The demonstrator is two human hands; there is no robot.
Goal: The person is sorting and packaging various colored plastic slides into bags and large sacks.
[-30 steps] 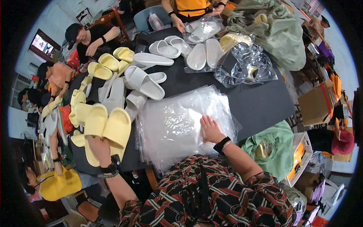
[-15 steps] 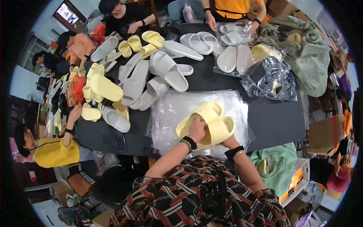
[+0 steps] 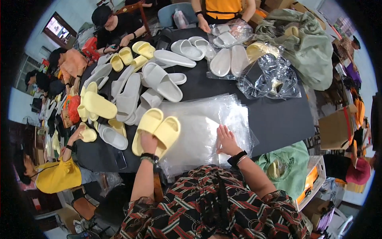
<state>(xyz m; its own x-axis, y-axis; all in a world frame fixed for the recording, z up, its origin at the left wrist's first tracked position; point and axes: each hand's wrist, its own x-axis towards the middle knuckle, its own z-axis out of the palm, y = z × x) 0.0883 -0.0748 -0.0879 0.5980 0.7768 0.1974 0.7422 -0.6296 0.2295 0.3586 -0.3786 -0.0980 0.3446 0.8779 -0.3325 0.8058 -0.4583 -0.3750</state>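
Note:
A pair of pale yellow slippers is in my left hand, whose fingers go in under the straps and are partly hidden. The pair is at the left edge of a stack of clear plastic bags on the black table. On the right part of that stack my right hand lies with its fingers stretched out, palm down, holding nothing. Grey slippers lie in a heap just beyond the yellow pair.
More yellow slippers and a phone are on the left. Bagged slippers and crumpled plastic lie at the far right, beside a grey-green sack. Several people work around the black table. A green sack stands near my right arm.
My left hand has carried the yellow slippers left, from over the bags to their left edge. My right hand has come away from the slippers and now lies flat on the bags.

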